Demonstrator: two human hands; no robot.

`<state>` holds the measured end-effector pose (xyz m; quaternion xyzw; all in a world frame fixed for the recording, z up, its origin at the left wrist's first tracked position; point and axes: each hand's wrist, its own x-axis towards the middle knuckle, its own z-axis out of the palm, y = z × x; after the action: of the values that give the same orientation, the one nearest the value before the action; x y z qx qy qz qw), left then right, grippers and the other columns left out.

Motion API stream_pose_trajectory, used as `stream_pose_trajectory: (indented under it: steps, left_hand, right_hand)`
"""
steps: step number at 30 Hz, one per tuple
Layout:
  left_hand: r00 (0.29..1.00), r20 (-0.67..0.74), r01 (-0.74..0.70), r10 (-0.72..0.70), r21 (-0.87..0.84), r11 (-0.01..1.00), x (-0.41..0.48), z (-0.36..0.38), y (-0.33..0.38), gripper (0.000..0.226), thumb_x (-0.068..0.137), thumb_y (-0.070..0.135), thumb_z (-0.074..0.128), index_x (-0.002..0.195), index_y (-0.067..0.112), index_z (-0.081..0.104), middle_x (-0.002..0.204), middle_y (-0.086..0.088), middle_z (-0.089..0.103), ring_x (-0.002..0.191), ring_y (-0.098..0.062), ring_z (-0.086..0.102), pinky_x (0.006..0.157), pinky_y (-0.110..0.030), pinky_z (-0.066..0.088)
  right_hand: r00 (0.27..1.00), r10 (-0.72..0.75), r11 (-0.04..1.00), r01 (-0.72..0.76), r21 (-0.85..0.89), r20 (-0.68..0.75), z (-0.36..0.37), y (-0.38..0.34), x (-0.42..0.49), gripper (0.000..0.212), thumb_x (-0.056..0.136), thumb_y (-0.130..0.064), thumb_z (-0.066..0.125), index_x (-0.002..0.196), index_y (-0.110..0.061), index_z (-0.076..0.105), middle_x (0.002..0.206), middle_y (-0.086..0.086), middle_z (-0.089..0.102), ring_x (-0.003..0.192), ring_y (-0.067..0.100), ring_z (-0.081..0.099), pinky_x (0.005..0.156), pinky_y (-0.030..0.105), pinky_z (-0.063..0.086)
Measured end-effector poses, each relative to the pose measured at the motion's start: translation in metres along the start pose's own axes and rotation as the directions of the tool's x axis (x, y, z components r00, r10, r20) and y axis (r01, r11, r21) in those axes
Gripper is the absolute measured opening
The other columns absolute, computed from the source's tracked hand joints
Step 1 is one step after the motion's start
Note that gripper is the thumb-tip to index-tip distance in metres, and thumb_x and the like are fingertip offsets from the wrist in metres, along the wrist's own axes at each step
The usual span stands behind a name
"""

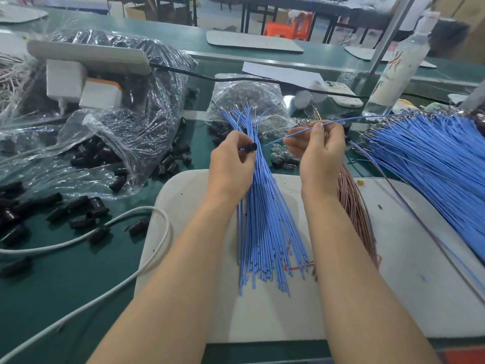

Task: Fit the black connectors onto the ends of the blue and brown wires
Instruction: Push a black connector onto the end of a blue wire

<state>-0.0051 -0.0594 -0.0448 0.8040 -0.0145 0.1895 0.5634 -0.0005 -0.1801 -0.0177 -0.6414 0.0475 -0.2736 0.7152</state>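
Observation:
My left hand [232, 164] pinches a black connector [252, 147] above a fanned bundle of blue wires [265, 232] that lies on a white board [189, 195]. My right hand [319, 151] pinches a single blue wire [338, 121] that runs up to the right. Under that hand and forearm lies a bundle of brown wires [353, 203]. A large heap of blue wires [430, 158] with metal terminals spreads at the right. Loose black connectors [78, 211] lie scattered on the green table at the left.
Clear plastic bags of black connectors [110, 137] stand at the left, a smaller bag of parts [249, 95] behind the bundle. A white cable [105, 232] loops across the table. A white charger [65, 80], a phone [341, 93] and a spray bottle [399, 67] are at the back.

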Motion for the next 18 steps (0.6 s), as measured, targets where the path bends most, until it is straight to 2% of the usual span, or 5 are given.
stream_pose_trajectory:
  steps: [2,5,11,15,18]
  left_hand:
    - [1.000,-0.002,0.012,-0.012,0.001,1.000,0.000,0.000,-0.001,0.018,0.087,0.004,0.062,0.091,0.020,0.054,0.083,0.009,0.062,0.080,-0.010,0.062,0.077,-0.017,0.049]
    - [1.000,0.006,0.029,-0.029,-0.023,0.999,-0.001,0.000,0.000,0.020,0.087,0.002,0.061,0.091,0.020,0.053,0.080,0.014,0.060,0.076,-0.004,0.060,0.074,-0.012,0.047]
    - [0.999,0.018,0.032,-0.031,-0.024,0.999,-0.002,0.000,0.002,0.018,0.087,0.003,0.061,0.093,0.018,0.054,0.084,0.007,0.063,0.083,-0.010,0.063,0.079,-0.015,0.049]
    - [0.999,0.035,0.008,-0.008,0.010,1.000,-0.002,0.000,0.003,0.018,0.087,0.005,0.061,0.092,0.020,0.054,0.079,0.014,0.060,0.082,-0.010,0.062,0.078,-0.014,0.047]
    - [0.998,0.063,-0.014,0.012,0.040,0.999,-0.003,0.001,0.004,0.016,0.089,0.007,0.060,0.091,0.022,0.056,0.076,0.018,0.059,0.080,-0.007,0.060,0.076,-0.013,0.046]
  right_hand:
    - [0.999,-0.041,0.999,0.041,-0.012,0.007,0.002,0.000,-0.002,0.018,0.102,-0.011,0.032,0.088,-0.015,0.043,0.075,0.009,0.065,0.053,0.012,0.065,0.056,0.024,0.054]
    - [0.997,-0.072,0.997,0.073,-0.030,0.027,0.003,-0.001,-0.005,0.018,0.103,-0.011,0.031,0.088,-0.014,0.041,0.074,0.011,0.065,0.053,0.014,0.065,0.055,0.025,0.053]
    - [0.993,-0.107,0.991,0.111,-0.071,0.058,0.006,-0.002,-0.010,0.021,0.102,-0.012,0.033,0.084,-0.018,0.040,0.078,0.015,0.065,0.056,0.017,0.067,0.058,0.029,0.055]
    - [0.980,-0.172,0.969,0.186,-0.161,0.099,0.007,0.000,-0.012,0.020,0.102,-0.015,0.035,0.084,-0.022,0.039,0.074,0.006,0.064,0.059,0.018,0.068,0.062,0.033,0.056]
    - [0.969,-0.216,0.944,0.238,-0.229,0.116,0.007,0.002,-0.012,0.017,0.101,-0.016,0.037,0.086,-0.021,0.039,0.072,0.002,0.064,0.060,0.015,0.068,0.064,0.042,0.057]
